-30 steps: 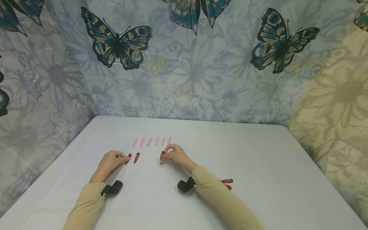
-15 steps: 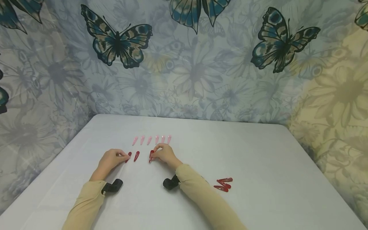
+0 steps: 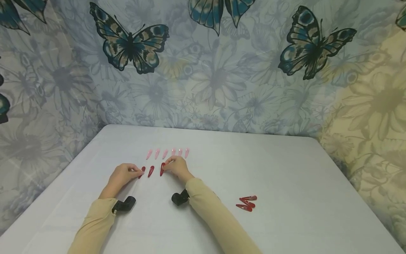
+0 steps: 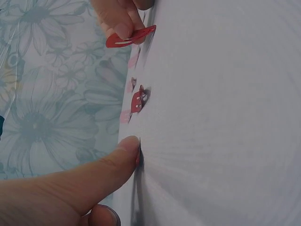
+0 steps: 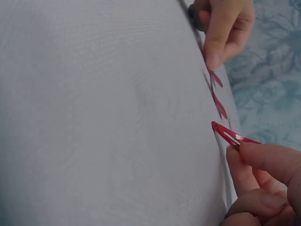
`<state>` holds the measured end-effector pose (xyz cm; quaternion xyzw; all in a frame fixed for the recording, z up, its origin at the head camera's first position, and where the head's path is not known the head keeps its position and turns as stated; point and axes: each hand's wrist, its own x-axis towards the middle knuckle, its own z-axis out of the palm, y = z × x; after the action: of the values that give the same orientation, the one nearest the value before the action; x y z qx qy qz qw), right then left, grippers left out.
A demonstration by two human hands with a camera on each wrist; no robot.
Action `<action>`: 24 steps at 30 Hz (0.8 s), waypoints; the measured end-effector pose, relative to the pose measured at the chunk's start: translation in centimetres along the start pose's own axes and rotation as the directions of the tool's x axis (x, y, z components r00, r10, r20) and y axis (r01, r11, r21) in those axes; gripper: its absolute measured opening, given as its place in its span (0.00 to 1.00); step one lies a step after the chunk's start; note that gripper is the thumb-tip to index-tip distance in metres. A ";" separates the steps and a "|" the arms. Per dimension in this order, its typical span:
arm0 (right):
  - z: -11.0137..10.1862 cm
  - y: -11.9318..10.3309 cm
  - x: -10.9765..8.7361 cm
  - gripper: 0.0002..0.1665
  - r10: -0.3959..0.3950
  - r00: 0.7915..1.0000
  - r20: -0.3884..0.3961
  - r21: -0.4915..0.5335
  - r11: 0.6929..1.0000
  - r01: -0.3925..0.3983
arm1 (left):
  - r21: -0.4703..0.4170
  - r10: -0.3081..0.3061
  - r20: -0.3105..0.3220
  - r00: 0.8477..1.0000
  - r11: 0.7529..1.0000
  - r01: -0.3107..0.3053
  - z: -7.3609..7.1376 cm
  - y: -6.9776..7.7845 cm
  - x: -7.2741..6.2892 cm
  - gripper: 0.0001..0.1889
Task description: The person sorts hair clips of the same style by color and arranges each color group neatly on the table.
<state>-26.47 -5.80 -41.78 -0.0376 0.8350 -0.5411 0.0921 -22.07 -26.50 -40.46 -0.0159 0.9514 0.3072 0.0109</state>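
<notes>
My right hand (image 3: 177,167) pinches a red snap hair clip (image 3: 162,169) between thumb and finger, just above the table; the right wrist view shows this clip (image 5: 230,135) raised and tilted. To the left, a second red hair clip (image 3: 151,171) lies slanted on the cloth, untouched. My left hand (image 3: 122,177) holds the leftmost red hair clip (image 3: 143,168) at its fingertips, down on the table. In the left wrist view the thumb (image 4: 108,165) covers most of that clip.
A row of several pink hair clips (image 3: 165,154) lies behind the red ones on the white table (image 3: 285,176). Three more red hair clips (image 3: 246,204) lie in a loose pile at the right. A butterfly-patterned backdrop (image 3: 219,84) stands behind the table.
My right hand has moved left with its red hair clip, bringing it close to the other two red ones. The pile at the right has come into full view. My left hand has stayed put.
</notes>
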 end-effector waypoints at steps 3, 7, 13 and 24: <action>0.3 -0.2 -0.3 0.05 -0.049 0.999 -0.018 -0.066 0.997 0.047 | -0.004 0.006 0.000 1.000 1.000 -0.006 0.1 0.0 0.0 0.11; 0.5 -0.5 -0.6 0.07 -0.084 0.996 -0.021 -0.163 0.983 0.079 | -0.006 0.005 -0.005 1.000 1.000 -0.005 0.2 0.1 0.0 0.10; 0.6 -0.8 -0.8 0.09 -0.104 0.995 -0.004 -0.245 0.964 0.100 | 0.000 -0.007 -0.006 1.000 1.000 0.007 0.1 0.3 -0.3 0.10; 0.4 -1.0 -0.7 0.06 -0.117 0.993 -0.006 -0.272 0.956 0.111 | -0.004 0.001 -0.015 1.000 1.000 -0.001 0.0 0.1 -0.2 0.10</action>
<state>-25.72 -6.47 -40.98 -0.0920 0.8987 -0.4264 0.0455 -21.91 -26.38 -40.43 -0.0179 0.9509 0.3090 0.0036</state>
